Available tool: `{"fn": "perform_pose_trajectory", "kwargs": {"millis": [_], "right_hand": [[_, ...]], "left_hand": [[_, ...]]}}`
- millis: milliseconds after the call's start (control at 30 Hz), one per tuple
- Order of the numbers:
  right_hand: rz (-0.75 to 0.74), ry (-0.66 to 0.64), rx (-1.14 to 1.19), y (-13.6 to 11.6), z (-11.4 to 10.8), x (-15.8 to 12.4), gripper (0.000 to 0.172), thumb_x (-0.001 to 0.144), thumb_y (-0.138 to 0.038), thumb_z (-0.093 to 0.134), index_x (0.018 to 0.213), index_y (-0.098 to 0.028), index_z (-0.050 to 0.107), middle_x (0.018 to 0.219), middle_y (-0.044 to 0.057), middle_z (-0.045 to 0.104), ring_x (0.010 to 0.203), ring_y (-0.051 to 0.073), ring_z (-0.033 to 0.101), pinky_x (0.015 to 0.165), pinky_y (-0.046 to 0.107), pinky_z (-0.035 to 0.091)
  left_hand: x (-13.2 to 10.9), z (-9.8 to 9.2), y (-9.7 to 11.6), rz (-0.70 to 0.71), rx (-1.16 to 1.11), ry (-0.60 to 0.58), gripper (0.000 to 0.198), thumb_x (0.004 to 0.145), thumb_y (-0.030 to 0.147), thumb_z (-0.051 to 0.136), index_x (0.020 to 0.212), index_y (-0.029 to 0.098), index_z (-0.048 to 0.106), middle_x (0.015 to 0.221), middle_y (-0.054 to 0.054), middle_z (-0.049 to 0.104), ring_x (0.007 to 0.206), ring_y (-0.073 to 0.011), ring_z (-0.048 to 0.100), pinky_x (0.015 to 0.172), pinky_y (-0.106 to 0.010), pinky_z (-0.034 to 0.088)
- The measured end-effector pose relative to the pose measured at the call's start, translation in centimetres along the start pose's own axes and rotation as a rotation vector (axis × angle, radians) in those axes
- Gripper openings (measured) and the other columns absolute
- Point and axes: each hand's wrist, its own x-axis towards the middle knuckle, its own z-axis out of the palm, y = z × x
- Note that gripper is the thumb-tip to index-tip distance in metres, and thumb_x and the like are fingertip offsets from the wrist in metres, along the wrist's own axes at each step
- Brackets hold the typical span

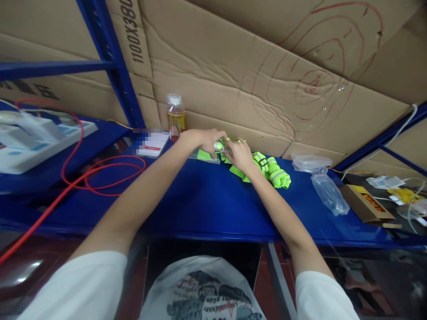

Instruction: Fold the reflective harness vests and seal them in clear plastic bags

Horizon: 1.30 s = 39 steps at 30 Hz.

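At the back of the blue shelf my left hand [211, 141] is closed, its fingers bent over a clear plastic bag [209, 157] with neon green material in it. My right hand [240, 155] is close beside it, fingers curled in a pinch at neon green reflective straps [235, 171] with silver stripes. The fingers partly cover what they grip. Just right of my right wrist lies a rolled bundle of the same reflective strap [279, 174] with a black buckle or slider near it.
A bottle [175, 120] with a white cap stands behind my left forearm, near a white box [154, 144]. Red cable [100, 166] loops at left by a power strip [50, 144]. Clear plastic bags [328, 191] and an open cardboard box [367, 202] lie right. Cardboard [207, 66] walls the back.
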Motion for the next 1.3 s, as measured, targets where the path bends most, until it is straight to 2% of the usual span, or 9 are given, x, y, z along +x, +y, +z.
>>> {"fn": "perform_pose_trajectory", "kwargs": {"millis": [133,300,467,567,633,767,900,1100,1300], "right_hand": [[-0.053,-0.033,0.141,1.8,-0.4,0.2,0.032,0.101,-0.041,0.072,0.124,-0.020,0.079,0.169,0.020,0.053,0.156,0.041,0.051,0.130,0.075,0.021],[0.109,0.286,0.279,10.1,-4.8,-0.9,0.044,0.094,-0.052,0.076,0.124,-0.020,0.081,0.142,0.017,0.074,0.146,0.036,0.060,0.123,0.055,0.045],[0.582,0.507,-0.005,18.9,-6.3,-8.5,0.039,0.095,-0.049,0.067,0.117,-0.021,0.084,0.138,0.020,0.073,0.137,0.039,0.062,0.121,0.062,0.042],[0.900,0.430,-0.172,21.7,-3.7,-14.3,0.041,0.089,-0.045,0.072,0.119,-0.020,0.085,0.166,0.024,0.051,0.152,0.047,0.046,0.123,0.073,0.032],[0.960,0.275,-0.140,23.0,-1.8,-17.2,0.036,0.088,-0.038,0.070,0.116,-0.022,0.086,0.165,0.021,0.055,0.147,0.044,0.052,0.121,0.070,0.036],[0.976,0.135,-0.165,24.7,-0.1,-19.0,0.036,0.090,-0.024,0.060,0.115,-0.020,0.085,0.131,0.020,0.078,0.120,0.036,0.071,0.119,0.067,0.036],[0.914,0.299,-0.270,24.7,-0.6,-17.9,0.042,0.093,-0.034,0.062,0.123,-0.012,0.081,0.111,0.023,0.080,0.108,0.036,0.070,0.118,0.062,0.031],[0.792,0.563,-0.311,23.8,-1.4,-16.8,0.046,0.091,-0.023,0.057,0.130,-0.011,0.076,0.120,0.024,0.073,0.109,0.033,0.058,0.102,0.054,0.033],[0.758,0.582,-0.287,23.2,-2.0,-17.0,0.035,0.097,-0.025,0.052,0.111,-0.014,0.082,0.082,0.010,0.069,0.084,0.027,0.062,0.095,0.048,0.039]], "left_hand": [[0.6,1.0,-1.2,-0.071,0.067,0.035,0.111,0.062,0.042,0.085,0.166,0.030,0.050,0.166,-0.016,0.053,0.151,-0.0419,0.048,0.124,-0.048,0.041],[1.0,2.2,-2.7,-0.090,0.092,0.030,0.110,0.069,0.047,0.080,0.172,0.039,0.041,0.178,-0.007,0.038,0.165,-0.0435,0.026,0.135,-0.058,0.026],[0.7,3.1,-3.0,-0.105,0.091,-0.024,0.119,0.067,0.059,0.083,0.174,0.032,0.038,0.185,-0.011,0.020,0.169,-0.0474,0.012,0.136,-0.059,0.024],[0.4,3.5,-2.3,-0.166,0.061,-0.020,0.127,0.062,0.071,0.088,0.173,0.031,0.040,0.187,-0.014,0.014,0.170,-0.0527,0.004,0.134,-0.067,0.022],[0.1,4.0,-1.5,-0.200,0.061,-0.001,0.127,0.063,0.073,0.089,0.173,0.033,0.039,0.187,-0.016,0.013,0.169,-0.0548,0.002,0.130,-0.076,0.021],[-1.1,5.8,-0.8,-0.192,0.157,0.115,0.114,0.079,0.068,0.085,0.175,0.030,0.036,0.187,-0.019,0.011,0.170,-0.0553,0.001,0.127,-0.085,0.011],[-2.7,8.1,-1.9,-0.074,0.170,0.289,0.102,0.091,0.067,0.077,0.176,0.028,0.035,0.186,-0.018,0.014,0.171,-0.0513,0.007,0.134,-0.075,0.013],[-3.4,10.0,-2.9,0.082,0.203,0.693,0.100,0.087,0.068,0.082,0.169,0.022,0.045,0.180,-0.022,0.031,0.170,-0.0503,0.017,0.134,-0.070,0.023],[-4.5,10.2,-0.8,0.271,0.373,0.778,0.064,0.092,0.055,0.081,0.148,0.027,0.067,0.154,-0.017,0.063,0.151,-0.0424,0.053,0.134,-0.069,0.028]]}}
